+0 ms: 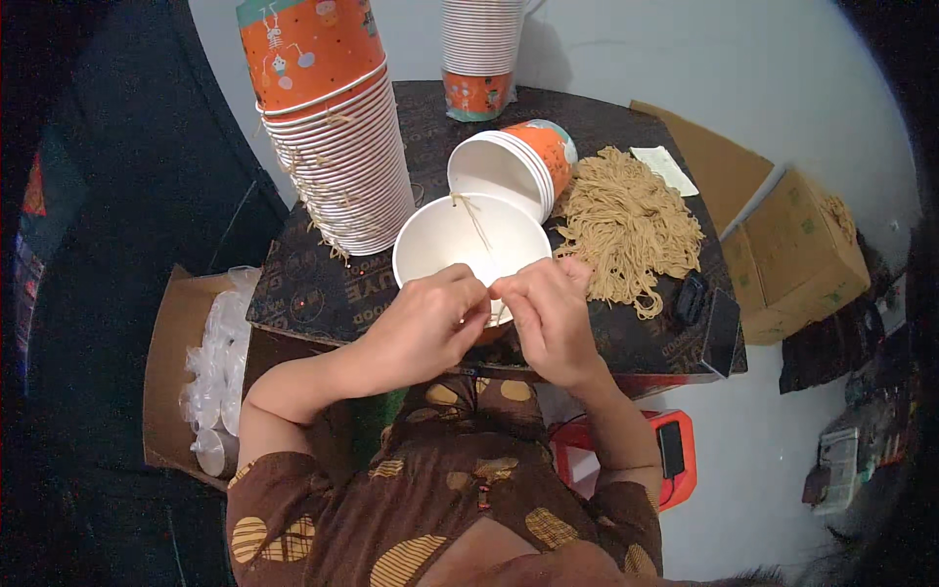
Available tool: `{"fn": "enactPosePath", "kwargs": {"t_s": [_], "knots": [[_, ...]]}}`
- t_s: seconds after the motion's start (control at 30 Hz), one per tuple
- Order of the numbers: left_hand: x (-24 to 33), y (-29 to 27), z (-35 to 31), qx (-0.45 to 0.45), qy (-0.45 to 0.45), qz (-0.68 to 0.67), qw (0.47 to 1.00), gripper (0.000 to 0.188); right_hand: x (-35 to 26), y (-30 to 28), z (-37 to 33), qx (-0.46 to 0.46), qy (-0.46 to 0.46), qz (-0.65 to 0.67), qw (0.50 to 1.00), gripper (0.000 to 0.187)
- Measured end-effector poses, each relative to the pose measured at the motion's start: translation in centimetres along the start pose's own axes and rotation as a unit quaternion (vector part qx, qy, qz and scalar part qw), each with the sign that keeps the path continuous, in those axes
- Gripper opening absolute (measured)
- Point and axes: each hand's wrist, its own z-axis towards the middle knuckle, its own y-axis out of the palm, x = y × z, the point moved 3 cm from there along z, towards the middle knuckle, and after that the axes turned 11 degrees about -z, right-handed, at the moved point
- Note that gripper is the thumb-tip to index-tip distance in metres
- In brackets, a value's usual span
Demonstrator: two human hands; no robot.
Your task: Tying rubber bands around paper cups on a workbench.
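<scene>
A white-lined paper bucket (430, 245) stands with its mouth up at the table's near edge. Tan cord (476, 223) is knotted at its far rim and trails down inside. At the near rim my left hand (445, 308) and my right hand (550, 313) meet, fingertips pinched together on the cord there. My fingers mostly hide that end. Behind the bucket, a few nested orange buckets (499, 161) lie on their side, mouth toward me. To their right spreads a tangled pile of tan cord (631, 225).
A tall upside-down stack of buckets (347, 176) with cord ends hanging rises at the left. Another stack (479, 59) stands at the back. A carton (166, 382) of plastic-wrapped items is at lower left. Cardboard boxes (802, 254) and a red stool (685, 460) are on the right.
</scene>
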Motion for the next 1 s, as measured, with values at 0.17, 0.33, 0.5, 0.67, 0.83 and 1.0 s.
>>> {"fn": "enactPosePath", "kwargs": {"t_s": [0.17,0.33,0.5,0.67,0.83,1.0], "knots": [[0.3,0.0,-0.5,0.021,-0.004,-0.032,0.999,0.009,-0.2,0.3,-0.1,0.003,0.0,-0.005,1.0,0.004],[0.0,0.1,-0.7,0.033,0.002,-0.04,0.999,0.009,-0.3,0.3,0.1,-0.003,0.001,0.003,1.0,0.002],[0.0,0.1,-0.8,0.047,0.022,-0.045,0.998,0.01,-0.2,0.7,0.0,0.008,-0.011,0.005,1.0,0.004],[-0.3,0.4,-0.8,0.06,0.062,-0.029,0.996,0.013,-0.1,0.9,-0.2,0.008,-0.002,0.005,1.0,0.006],[-0.7,0.9,-1.1,0.085,0.127,0.016,0.988,0.018,-0.2,0.7,-0.1,0.016,-0.007,-0.018,1.0,0.006],[-0.8,1.4,-1.3,0.121,0.157,0.017,0.98,0.019,-0.5,0.2,-0.1,0.014,0.014,-0.057,0.998,0.006]]}}
